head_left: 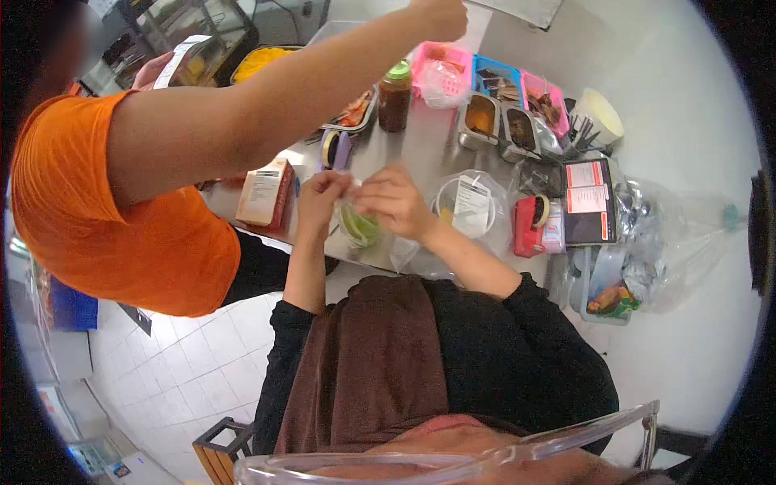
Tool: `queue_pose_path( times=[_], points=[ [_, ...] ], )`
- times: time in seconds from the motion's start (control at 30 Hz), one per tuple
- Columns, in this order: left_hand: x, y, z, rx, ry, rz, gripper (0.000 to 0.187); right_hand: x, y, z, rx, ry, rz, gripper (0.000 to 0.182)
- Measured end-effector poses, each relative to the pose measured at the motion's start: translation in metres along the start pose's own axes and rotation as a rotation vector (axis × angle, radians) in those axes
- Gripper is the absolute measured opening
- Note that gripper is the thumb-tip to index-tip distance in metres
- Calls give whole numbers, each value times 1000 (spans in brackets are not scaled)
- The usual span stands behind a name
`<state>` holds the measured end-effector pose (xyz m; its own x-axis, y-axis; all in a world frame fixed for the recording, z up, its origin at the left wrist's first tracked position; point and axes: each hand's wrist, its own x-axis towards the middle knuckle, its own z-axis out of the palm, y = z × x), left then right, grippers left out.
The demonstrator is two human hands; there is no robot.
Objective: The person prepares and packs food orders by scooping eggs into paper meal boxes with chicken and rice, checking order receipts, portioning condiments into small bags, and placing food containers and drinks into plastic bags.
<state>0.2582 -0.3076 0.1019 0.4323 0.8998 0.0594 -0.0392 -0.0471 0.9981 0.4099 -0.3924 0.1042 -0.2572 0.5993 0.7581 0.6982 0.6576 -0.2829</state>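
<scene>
My left hand [321, 198] and my right hand [396, 202] meet at the steel table's front edge, fingers pinched together. Between and just below them hangs a small clear plastic bag [360, 228] with something green inside, perhaps vegetable slices. Its top runs up into my fingertips, where the detail is too small to make out. Right of my right hand lies a clear bag around a round white-rimmed container with a printed slip [472, 206]. A printed box [265, 194] stands left of my left hand, and a purple tape dispenser [333, 151] sits just beyond it.
A co-worker in an orange shirt [121, 218] reaches an arm across the table's left and far side. Behind are a brown sauce bottle [394, 101], pink and blue baskets [441, 69] and steel containers [479, 121]. A red tape dispenser [529, 226] and black receipt folder [588, 200] lie right.
</scene>
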Motion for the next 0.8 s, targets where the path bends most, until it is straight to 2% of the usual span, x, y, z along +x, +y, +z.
queue_pose_path(
  times=[0.1, 0.2, 0.3, 0.33, 0.4, 0.43, 0.47, 0.5, 0.53, 0.6, 0.67, 0.7, 0.77, 0.8],
  points=[
    [19, -29, -17, 141, 81, -13, 12, -38, -19, 6, 221, -44, 104, 14],
    [14, -67, -12, 188, 173, 10, 15, -72, -29, -1, 358, -181, 330, 19],
    [6, -70, -7, 129, 228, -82, 18, -68, -47, -24, 110, -138, 270, 27],
    [4, -60, -7, 146, 207, 8, 18, -71, -53, -34, 28, -61, 321, 29],
    [-9, -39, 10, 305, 485, 337, 17, -85, -62, -59, -136, 93, 418, 32],
    [-18, -32, 20, 382, 622, 509, 16, -85, -65, -72, -282, 65, 495, 31],
    [-41, -30, 24, 358, 451, 601, 19, -83, -65, -85, -429, 36, 569, 30],
    [-58, -31, 30, 457, 225, 555, 24, -84, -63, -97, -577, 6, 641, 29],
    [-75, -31, 35, 548, -5, 512, 29, -90, -57, -105, -576, -36, 677, 28],
    [-90, -33, 54, 946, -570, 118, 41, -108, -41, -118, -571, -125, 746, 27],
    [-98, -54, 65, 1062, -596, 64, 44, -126, -27, -128, -484, -86, 745, 23],
    [-100, -76, 70, 995, -337, 219, 41, -132, -22, -133, -434, -65, 742, 21],
    [-101, -97, 77, 874, -162, 207, 35, -137, -15, -139, 88, 270, 951, 13],
    [-97, -99, 79, 823, -245, 46, 32, -139, -12, -143, 358, 438, 1035, 10]
  ],
)
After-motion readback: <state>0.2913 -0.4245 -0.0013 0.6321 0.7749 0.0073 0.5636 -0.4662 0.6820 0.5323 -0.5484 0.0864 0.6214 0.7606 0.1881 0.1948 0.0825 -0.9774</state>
